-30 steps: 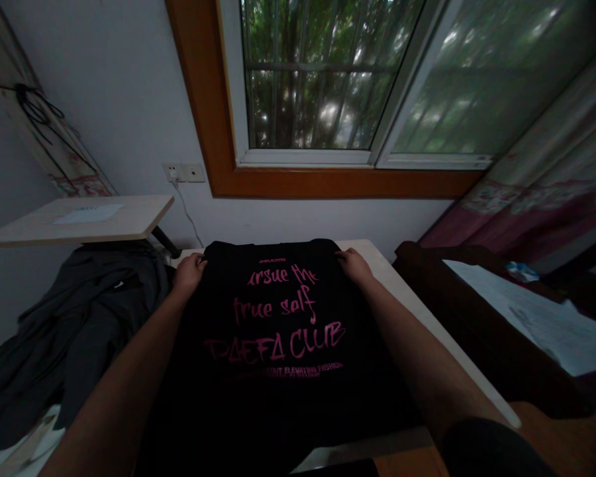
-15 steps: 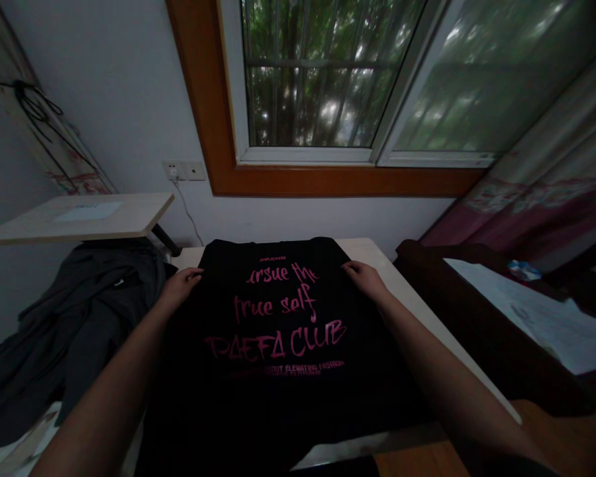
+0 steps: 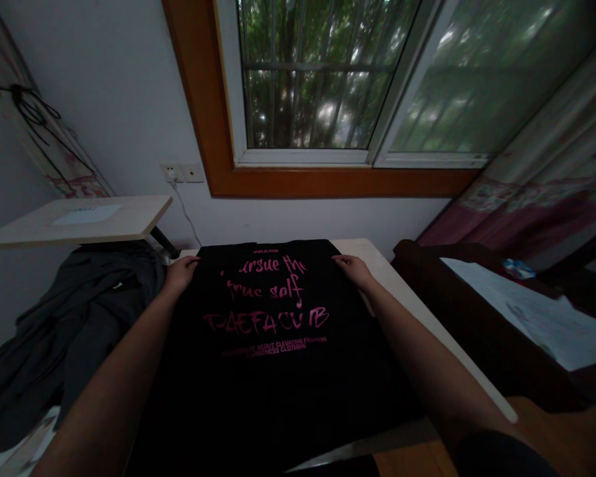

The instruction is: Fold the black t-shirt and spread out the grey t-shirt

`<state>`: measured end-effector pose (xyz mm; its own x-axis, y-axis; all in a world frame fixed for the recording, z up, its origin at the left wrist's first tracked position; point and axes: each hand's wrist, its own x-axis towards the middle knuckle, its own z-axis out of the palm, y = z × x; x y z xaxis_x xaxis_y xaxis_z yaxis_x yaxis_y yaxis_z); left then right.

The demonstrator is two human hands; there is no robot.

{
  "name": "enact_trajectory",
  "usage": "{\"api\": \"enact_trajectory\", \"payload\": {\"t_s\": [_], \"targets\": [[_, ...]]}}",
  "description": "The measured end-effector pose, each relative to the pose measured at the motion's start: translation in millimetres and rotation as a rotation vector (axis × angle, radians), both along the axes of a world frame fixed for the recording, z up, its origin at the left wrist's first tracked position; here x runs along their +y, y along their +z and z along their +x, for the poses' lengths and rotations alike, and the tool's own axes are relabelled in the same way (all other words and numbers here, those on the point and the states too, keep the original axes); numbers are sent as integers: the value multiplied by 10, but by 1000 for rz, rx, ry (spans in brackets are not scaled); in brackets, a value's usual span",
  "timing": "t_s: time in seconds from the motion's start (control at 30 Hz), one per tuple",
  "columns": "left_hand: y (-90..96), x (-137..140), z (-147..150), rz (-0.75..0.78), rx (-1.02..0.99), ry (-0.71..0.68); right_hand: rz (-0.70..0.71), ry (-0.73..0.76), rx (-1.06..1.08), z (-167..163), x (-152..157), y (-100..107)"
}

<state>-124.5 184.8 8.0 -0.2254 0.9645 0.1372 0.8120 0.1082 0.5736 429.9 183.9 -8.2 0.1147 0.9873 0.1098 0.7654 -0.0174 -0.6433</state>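
Observation:
A black T-shirt (image 3: 278,391) with pink lettering lies spread over a pale table (image 3: 427,318), its printed side up. My left hand (image 3: 181,273) pinches the shirt's far left edge between thumb and fingers. On the opposite side, my right hand (image 3: 353,267) grips the far right edge in the same way. Between the two hands the upper edge runs nearly straight. The near part of the shirt hangs past the table's front edge.
Dark grey clothing (image 3: 94,298) is heaped at the left, under a small raised wooden shelf (image 3: 119,218). A brown sofa-like piece (image 3: 467,311) stands right, bearing a white sheet (image 3: 521,311). Behind are a wall socket (image 3: 181,173) with a cable and a window (image 3: 322,86).
The shirt's upper edge is straighter, and the lettering has shifted slightly left and away from me. Both hands keep their pinch and have moved slightly left and away.

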Motion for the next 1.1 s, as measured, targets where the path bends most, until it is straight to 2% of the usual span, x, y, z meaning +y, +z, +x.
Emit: {"api": "enact_trajectory", "payload": {"t_s": [0.17, 0.37, 0.63, 0.83, 1.1], "targets": [[-58, -108, 42, -42, 3, -5, -7, -50, -25, 86, 151, 37], [-102, -208, 12, -83, 15, -61, 4, -58, -33, 124, 183, 64], [-99, -79, -49, -31, 66, -44, 3, -72, 8, 125, 106, 36], [-72, 19, -107, -12, 115, -79, -5, -16, 43, 128, 112, -24], [-145, -298, 20, 69, 256, -62, -2, -86, 49, 132, 236, -77]]}}
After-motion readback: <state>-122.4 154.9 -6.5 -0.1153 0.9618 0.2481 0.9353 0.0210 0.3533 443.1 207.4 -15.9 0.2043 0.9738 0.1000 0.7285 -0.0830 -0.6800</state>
